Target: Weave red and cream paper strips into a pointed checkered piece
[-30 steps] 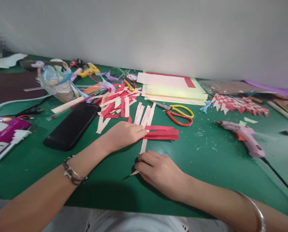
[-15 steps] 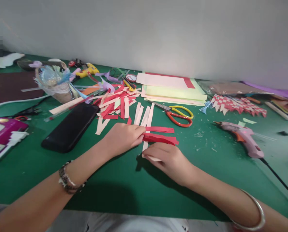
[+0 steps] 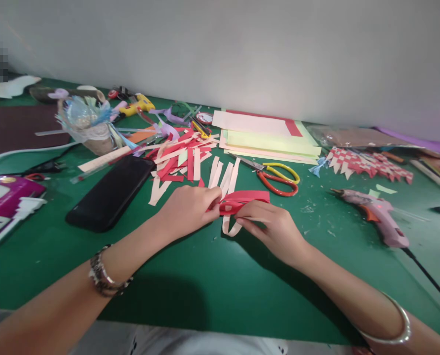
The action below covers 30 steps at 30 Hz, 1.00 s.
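Red paper strips (image 3: 254,196) lie crosswise over pale pink paper strips (image 3: 229,178) on the green table. My left hand (image 3: 192,207) is closed at the left end of the red strips, its thumb and fingers pinching where they cross. Between the fingertips of my right hand (image 3: 275,224) is the end of a pale pink paper strip (image 3: 231,230), bent into a loop on the near side of the red ones. The fingers of both hands hide part of the crossing.
Scissors (image 3: 279,180) lie just beyond my right hand, with a pink glue gun (image 3: 378,214) farther right. A black phone (image 3: 111,195) rests left of my left hand. Loose paper strips (image 3: 181,155) and stacked paper sheets (image 3: 271,143) are toward the wall.
My right hand has moved slightly right and up, curving the pale pink strip's near end into a loop. My left hand stays at the crossing. The view has shifted slightly.
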Available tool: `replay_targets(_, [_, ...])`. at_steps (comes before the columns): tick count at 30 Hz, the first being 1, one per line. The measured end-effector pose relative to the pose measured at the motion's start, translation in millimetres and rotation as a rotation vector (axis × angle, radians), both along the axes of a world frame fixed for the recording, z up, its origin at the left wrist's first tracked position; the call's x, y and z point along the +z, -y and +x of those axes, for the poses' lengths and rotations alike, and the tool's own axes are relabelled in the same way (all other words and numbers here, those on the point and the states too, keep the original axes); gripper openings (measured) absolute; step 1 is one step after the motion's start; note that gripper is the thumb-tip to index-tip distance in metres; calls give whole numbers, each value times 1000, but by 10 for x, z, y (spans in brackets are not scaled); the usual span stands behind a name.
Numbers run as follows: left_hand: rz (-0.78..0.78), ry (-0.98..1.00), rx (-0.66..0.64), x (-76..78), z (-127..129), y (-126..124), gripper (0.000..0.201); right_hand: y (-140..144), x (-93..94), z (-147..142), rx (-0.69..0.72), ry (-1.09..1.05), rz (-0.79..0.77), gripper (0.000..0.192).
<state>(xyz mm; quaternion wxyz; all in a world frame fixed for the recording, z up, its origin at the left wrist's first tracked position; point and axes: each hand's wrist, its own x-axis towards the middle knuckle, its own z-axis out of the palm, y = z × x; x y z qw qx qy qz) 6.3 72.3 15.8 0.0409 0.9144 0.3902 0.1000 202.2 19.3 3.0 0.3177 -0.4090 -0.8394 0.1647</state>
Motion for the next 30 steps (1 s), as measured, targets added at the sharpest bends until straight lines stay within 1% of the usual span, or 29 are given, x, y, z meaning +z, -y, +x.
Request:
replay_targets(6, [-34,6,22,-1,6,-5,8,-27,-2,36,-11,95,133,17])
replay_targets(9, [-31,32,23,-18,2,-13,7,1,35,27,1,67,147,21])
replay_targets(11, [-31,48,22,-29,-1,-18,7,24,71,10,37,-5,93,20])
replay_targets(13, [-33,54,26,-36,-2,-21,7,40,100,-11,85,-65,-3,17])
replay_targets(16, [-35,56,30,-37,-1,-22,6,51,107,-29,170,-83,-116,11])
replay_targets(19, [-20,59,26,-32,3,-22,5,69,90,-26,221,-75,-149,9])
replay_targets(21, [-2,56,25,-31,7,-19,7,100,92,-27,226,-52,-137,13])
replay_targets(23, [12,40,23,-35,12,-13,10,146,109,-44,233,50,-61,19])
replay_targets(27, [33,28,3,-54,17,-1,25,251,135,-132,217,374,275,26])
replay_targets(29, [28,34,-31,-58,17,1,30,290,124,-179,211,437,390,25])
replay_targets(30, [17,34,-52,-58,18,1,31,304,113,-198,219,446,415,24])
